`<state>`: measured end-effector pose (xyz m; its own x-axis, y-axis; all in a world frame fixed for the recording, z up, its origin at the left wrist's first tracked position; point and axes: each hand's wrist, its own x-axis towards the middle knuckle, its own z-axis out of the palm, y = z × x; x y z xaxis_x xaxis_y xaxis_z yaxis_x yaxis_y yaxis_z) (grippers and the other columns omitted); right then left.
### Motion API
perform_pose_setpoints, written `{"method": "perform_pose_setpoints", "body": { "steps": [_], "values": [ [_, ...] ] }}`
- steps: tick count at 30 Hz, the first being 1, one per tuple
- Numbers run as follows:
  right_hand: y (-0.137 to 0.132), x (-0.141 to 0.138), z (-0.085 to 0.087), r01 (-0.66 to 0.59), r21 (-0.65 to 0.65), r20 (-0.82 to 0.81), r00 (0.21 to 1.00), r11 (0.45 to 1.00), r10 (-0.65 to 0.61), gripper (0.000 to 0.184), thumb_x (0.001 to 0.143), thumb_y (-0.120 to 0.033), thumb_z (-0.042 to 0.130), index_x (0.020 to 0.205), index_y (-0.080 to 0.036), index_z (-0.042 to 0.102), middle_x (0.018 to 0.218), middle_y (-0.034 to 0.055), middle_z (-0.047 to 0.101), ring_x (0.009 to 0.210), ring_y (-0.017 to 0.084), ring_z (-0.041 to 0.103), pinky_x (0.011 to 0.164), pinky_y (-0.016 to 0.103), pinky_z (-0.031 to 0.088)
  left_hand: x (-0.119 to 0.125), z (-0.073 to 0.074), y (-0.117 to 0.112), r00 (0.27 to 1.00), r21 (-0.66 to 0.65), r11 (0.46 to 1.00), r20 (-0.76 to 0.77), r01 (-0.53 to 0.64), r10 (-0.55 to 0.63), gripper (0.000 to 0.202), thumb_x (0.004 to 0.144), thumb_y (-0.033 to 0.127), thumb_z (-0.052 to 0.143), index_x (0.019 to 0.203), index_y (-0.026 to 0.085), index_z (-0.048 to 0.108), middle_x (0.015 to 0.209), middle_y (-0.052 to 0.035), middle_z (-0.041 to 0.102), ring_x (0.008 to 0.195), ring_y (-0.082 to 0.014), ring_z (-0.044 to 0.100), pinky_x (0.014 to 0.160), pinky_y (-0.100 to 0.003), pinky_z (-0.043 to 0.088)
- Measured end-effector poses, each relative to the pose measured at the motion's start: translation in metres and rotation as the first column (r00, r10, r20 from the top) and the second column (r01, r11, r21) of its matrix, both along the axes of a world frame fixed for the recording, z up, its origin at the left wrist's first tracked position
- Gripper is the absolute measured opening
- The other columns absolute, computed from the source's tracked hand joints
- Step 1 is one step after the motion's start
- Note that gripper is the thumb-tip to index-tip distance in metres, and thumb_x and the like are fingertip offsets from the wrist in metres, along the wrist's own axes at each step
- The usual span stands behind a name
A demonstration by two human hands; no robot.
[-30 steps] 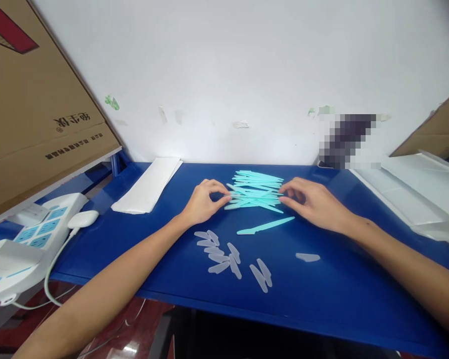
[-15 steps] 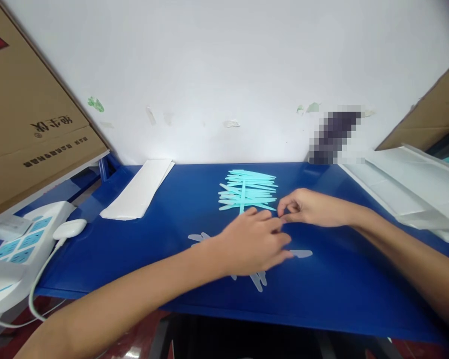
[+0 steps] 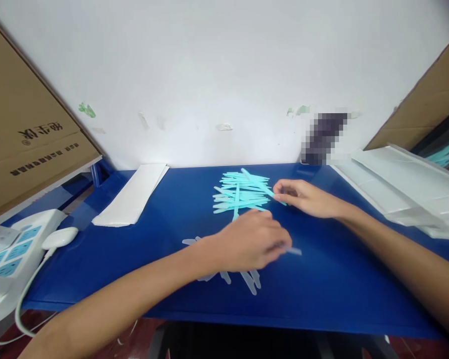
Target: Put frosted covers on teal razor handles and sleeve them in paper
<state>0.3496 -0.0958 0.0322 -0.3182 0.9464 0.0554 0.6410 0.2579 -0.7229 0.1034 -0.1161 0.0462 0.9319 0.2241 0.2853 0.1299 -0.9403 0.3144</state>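
Observation:
A slim turquoise stick (image 3: 262,186) with a pale tip is pinched between thumb and fingers of my right hand (image 3: 303,197), slanting across the pile. That pile of similar turquoise sticks (image 3: 228,199) lies mostly crosswise on the blue table (image 3: 322,279), with one stick set lengthwise on top. My left hand (image 3: 256,242), palm down in front of the pile, is closed on a translucent flat cover-like piece (image 3: 295,251) whose end pokes out to the right. Several more translucent flat pieces (image 3: 249,282) lie scattered below, partly hidden by my left hand and forearm.
At the left lies a folded white sheet (image 3: 130,194); a white power strip (image 3: 18,249) with a plugged-in charger cable stands nearer. Clear plastic trays (image 3: 400,184) are at the right, beside a pixelated dark object (image 3: 325,137). Cardboard boxes (image 3: 33,119) flank the white wall.
My right hand now shows a turquoise stick and has moved up and away from my left hand. The left hand has taken up the translucent piece at its right. The view shifted slightly.

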Motion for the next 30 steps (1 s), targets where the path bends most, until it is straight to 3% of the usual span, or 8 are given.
{"method": "perform_pose_setpoints", "body": {
  "steps": [3,6,8,11,15,21,30],
  "values": [
    [0.001,-0.001,-0.006,0.067,0.112,-0.038,0.997,0.991,-0.063,0.034,0.097,-0.056,0.048,0.094,-0.022,0.051,0.078,0.0001,0.061,0.064,0.014,0.05,0.062,0.029,0.039,-0.027,-0.002,0.033,0.915,-0.35,0.924,0.3,-0.157,0.269,0.031,0.101,0.026,0.055,0.13,0.019,0.064,0.104,-0.0063,0.074,0.087,-0.0174,0.065,0.079,-0.031,0.051],
    [-0.002,-0.007,-0.006,0.051,0.222,-0.005,0.999,0.974,-0.051,0.025,0.102,-0.047,0.042,0.094,-0.024,0.046,0.079,0.0002,0.063,0.064,0.015,0.051,0.065,0.03,0.039,-0.052,-0.018,0.065,0.65,-0.641,0.718,0.427,-0.273,0.628,0.028,0.094,0.039,0.064,0.112,0.018,0.069,0.112,-0.0095,0.073,0.098,-0.0205,0.067,0.082,-0.031,0.052],
    [-0.005,-0.013,-0.005,0.014,0.256,0.064,0.997,0.967,-0.031,0.023,0.103,-0.044,0.039,0.093,-0.024,0.045,0.076,-0.0008,0.06,0.063,0.015,0.049,0.064,0.03,0.037,-0.062,-0.029,0.077,0.533,-0.768,0.591,0.402,-0.247,0.744,0.029,0.087,0.043,0.073,0.099,0.017,0.068,0.103,-0.0088,0.075,0.096,-0.0211,0.068,0.083,-0.031,0.052],
    [-0.008,-0.019,-0.006,-0.047,0.244,0.171,0.985,0.969,0.004,0.024,0.104,-0.044,0.034,0.094,-0.025,0.044,0.071,-0.0023,0.054,0.06,0.016,0.046,0.062,0.03,0.035,-0.065,-0.039,0.082,0.525,-0.856,0.488,0.34,-0.17,0.78,0.032,0.082,0.044,0.078,0.093,0.017,0.066,0.093,-0.0082,0.077,0.093,-0.0215,0.07,0.085,-0.032,0.051],
    [-0.008,-0.02,-0.01,-0.094,0.213,0.222,0.974,0.972,0.046,0.025,0.106,-0.045,0.032,0.096,-0.025,0.044,0.072,-0.0028,0.051,0.06,0.016,0.044,0.062,0.03,0.034,-0.06,-0.04,0.078,0.556,-0.874,0.47,0.332,-0.123,0.762,0.033,0.079,0.045,0.081,0.093,0.017,0.07,0.096,-0.0083,0.077,0.095,-0.0219,0.07,0.09,-0.034,0.051],
    [-0.007,-0.018,-0.011,-0.115,0.189,0.25,0.966,0.975,0.066,0.027,0.106,-0.046,0.032,0.096,-0.025,0.046,0.075,-0.0014,0.054,0.062,0.016,0.046,0.062,0.03,0.034,-0.056,-0.04,0.075,0.522,-0.879,0.469,0.361,-0.085,0.773,0.032,0.075,0.045,0.085,0.091,0.018,0.077,0.097,-0.0063,0.077,0.094,-0.0212,0.068,0.091,-0.033,0.051],
    [-0.008,-0.012,-0.004,-0.109,0.231,0.278,0.96,0.967,0.042,0.028,0.105,-0.046,0.035,0.098,-0.024,0.051,0.078,-0.0002,0.06,0.065,0.016,0.05,0.064,0.03,0.037,-0.058,-0.039,0.074,0.48,-0.836,0.521,0.391,-0.172,0.785,0.026,0.078,0.043,0.083,0.088,0.019,0.08,0.102,-0.0067,0.076,0.099,-0.0218,0.067,0.096,-0.034,0.049]
  ]
}}
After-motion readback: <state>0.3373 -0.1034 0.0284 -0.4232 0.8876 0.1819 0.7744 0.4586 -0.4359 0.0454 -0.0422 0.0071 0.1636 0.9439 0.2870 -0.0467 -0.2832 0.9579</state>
